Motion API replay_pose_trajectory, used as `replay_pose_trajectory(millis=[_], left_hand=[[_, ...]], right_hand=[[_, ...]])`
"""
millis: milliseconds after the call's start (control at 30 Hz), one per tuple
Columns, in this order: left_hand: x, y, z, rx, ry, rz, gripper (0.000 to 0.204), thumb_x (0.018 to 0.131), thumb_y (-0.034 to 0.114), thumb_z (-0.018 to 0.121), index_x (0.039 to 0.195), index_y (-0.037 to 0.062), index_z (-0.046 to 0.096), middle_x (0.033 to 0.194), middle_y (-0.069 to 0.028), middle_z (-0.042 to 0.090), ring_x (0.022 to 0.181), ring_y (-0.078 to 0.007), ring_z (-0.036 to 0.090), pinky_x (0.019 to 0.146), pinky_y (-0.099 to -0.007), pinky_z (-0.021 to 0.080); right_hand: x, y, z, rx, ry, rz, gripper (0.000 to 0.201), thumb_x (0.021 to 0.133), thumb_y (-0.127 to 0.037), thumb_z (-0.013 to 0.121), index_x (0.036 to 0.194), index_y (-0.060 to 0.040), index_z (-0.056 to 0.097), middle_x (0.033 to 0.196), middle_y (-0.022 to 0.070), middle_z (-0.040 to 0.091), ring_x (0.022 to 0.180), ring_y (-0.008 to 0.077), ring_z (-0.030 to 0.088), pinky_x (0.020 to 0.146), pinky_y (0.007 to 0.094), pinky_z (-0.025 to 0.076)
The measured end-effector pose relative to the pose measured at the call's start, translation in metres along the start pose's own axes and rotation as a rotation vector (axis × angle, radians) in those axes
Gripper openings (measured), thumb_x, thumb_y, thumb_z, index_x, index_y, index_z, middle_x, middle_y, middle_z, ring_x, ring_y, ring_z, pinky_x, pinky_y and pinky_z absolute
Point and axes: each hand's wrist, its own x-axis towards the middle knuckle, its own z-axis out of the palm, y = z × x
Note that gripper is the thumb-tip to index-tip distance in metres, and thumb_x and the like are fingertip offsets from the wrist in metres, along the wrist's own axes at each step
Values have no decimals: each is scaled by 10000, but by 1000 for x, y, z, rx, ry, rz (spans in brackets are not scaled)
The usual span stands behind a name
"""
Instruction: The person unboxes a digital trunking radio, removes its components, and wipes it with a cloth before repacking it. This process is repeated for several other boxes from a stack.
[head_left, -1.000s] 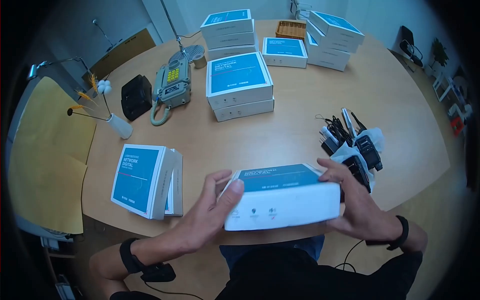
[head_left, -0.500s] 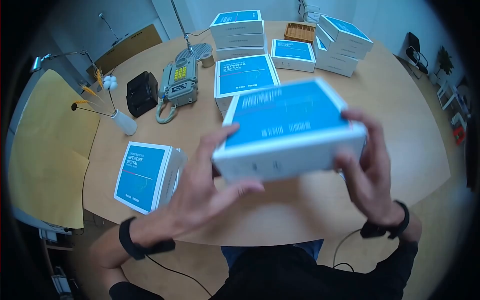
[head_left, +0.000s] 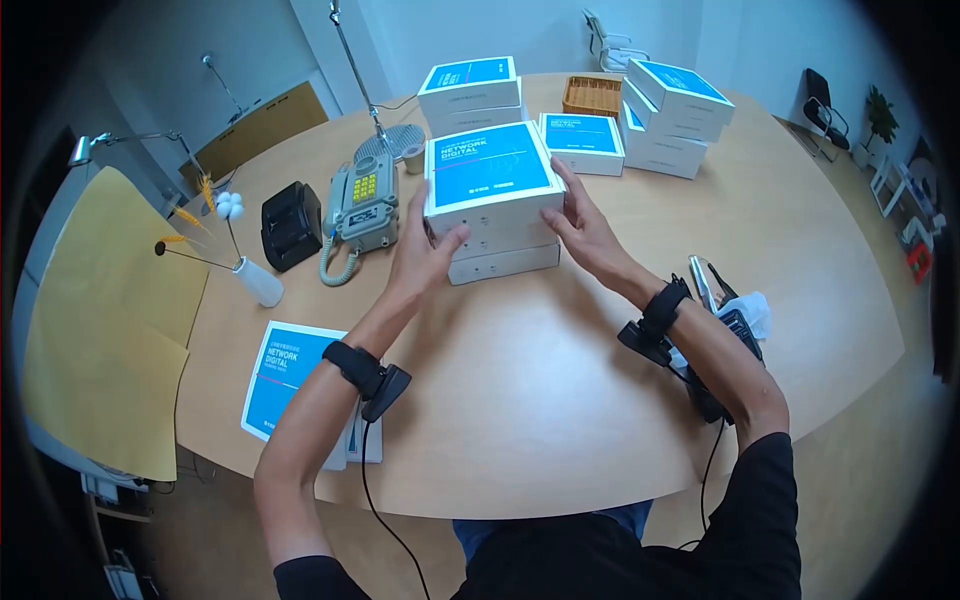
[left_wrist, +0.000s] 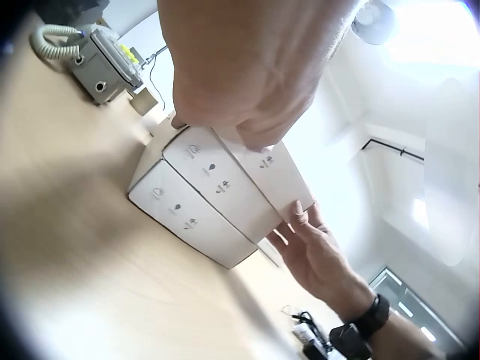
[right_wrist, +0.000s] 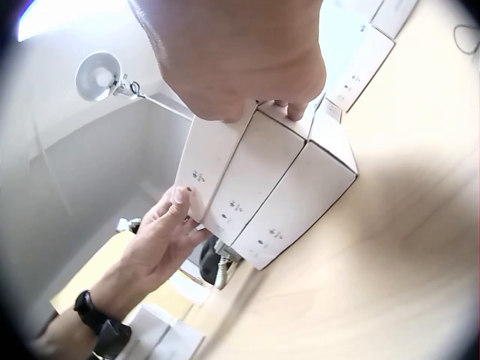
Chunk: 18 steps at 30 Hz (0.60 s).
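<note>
A white box with a blue lid (head_left: 494, 178) is the top of three stacked boxes in the middle of the table. My left hand (head_left: 424, 250) grips its left side, thumb on the front face. On the opposite side my right hand (head_left: 592, 232) holds it, thumb near the front right corner. Both wrist views show the front faces of the three boxes flush together; the left wrist view has the bottom box (left_wrist: 184, 214) resting on the table and the right hand (left_wrist: 319, 262) at the top box. In the right wrist view the left hand (right_wrist: 157, 244) touches the top box's edge.
Behind stand more boxes (head_left: 668, 150), a wicker basket (head_left: 592, 96) and a lamp base. To the left are a telephone (head_left: 362, 208), a black case (head_left: 291, 226), a white vase (head_left: 258, 282) and boxes (head_left: 282, 372). Radios and cables (head_left: 738, 330) lie right, partly under the right forearm.
Both hands have carried the box away from the body and onto the two-box stack in the middle. The head view has shifted slightly.
</note>
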Motion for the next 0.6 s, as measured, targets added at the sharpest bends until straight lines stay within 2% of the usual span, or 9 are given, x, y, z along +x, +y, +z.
replay_pose_trajectory(millis=[67, 200, 300, 367, 467, 500, 533, 567, 600], left_hand=[[-1, 4, 6, -32, 65, -97, 650, 1054, 366, 566, 1549, 17, 328, 1427, -206, 523, 1367, -301, 482, 1113, -404, 404], [7, 11, 4, -87, 105, -268, 653, 1077, 443, 490, 1541, 10, 338, 1401, -198, 544, 1298, -296, 532, 1062, -423, 437], [7, 13, 3, 14, 81, -269, 616, 1085, 447, 461, 1500, -2, 390, 1322, -182, 594, 1202, -279, 578, 1011, -431, 460], [13, 5, 1, 69, 89, -222, 591, 1076, 450, 480, 1435, -19, 457, 1224, -178, 627, 1113, -270, 596, 984, -428, 470], [16, 17, -24, 145, -100, -172, 616, 1054, 491, 510, 1375, -35, 513, 1231, -204, 646, 1136, -308, 615, 994, -428, 462], [9, 29, -39, 201, -153, -157, 648, 1045, 511, 516, 1388, -39, 512, 1264, -214, 646, 1174, -324, 614, 1005, -429, 458], [-8, 43, -59, 322, -160, -63, 674, 1044, 522, 508, 1420, -38, 493, 1330, -235, 615, 1235, -340, 590, 1038, -427, 447], [-20, 61, -78, 442, -185, 37, 701, 1042, 532, 499, 1453, -36, 475, 1396, -256, 583, 1296, -356, 565, 1071, -426, 435], [-32, 85, -104, 499, -259, -57, 751, 1033, 562, 492, 1482, -39, 443, 1449, -268, 534, 1349, -364, 521, 1111, -429, 408]], right_hand=[[1, -3, 3, 21, -1, 71, 664, 1056, -183, 567, 1630, -134, 237, 1536, 220, 457, 1395, 277, 488, 1127, 376, 416], [2, -16, 9, -121, 15, 283, 671, 1066, -231, 549, 1640, -164, 208, 1498, 243, 502, 1367, 283, 519, 1103, 389, 430], [1, 1, 10, -107, 56, 86, 657, 1064, -256, 552, 1633, -174, 234, 1371, 226, 588, 1240, 278, 592, 1041, 402, 465], [2, -1, 6, -175, 50, 123, 640, 1065, -271, 552, 1624, -166, 259, 1350, 229, 594, 1210, 282, 604, 1024, 410, 473], [1, 0, -1, -384, 66, 151, 595, 1064, -343, 553, 1581, -131, 348, 1347, 252, 592, 1203, 310, 619, 1008, 436, 482], [-10, -31, 4, -309, 116, 225, 619, 1054, -392, 568, 1551, -76, 380, 1448, 281, 531, 1322, 328, 557, 1053, 436, 455], [-15, -27, 3, -305, 216, 129, 625, 1052, -393, 577, 1521, -14, 407, 1437, 241, 542, 1359, 300, 517, 1077, 409, 441], [-29, -68, 9, -107, 252, 232, 591, 1066, -366, 560, 1498, 17, 432, 1438, 198, 544, 1392, 261, 481, 1095, 369, 433], [-45, -107, 11, -48, 194, 253, 550, 1079, -355, 540, 1481, 11, 461, 1422, 167, 555, 1368, 231, 507, 1086, 357, 448]])
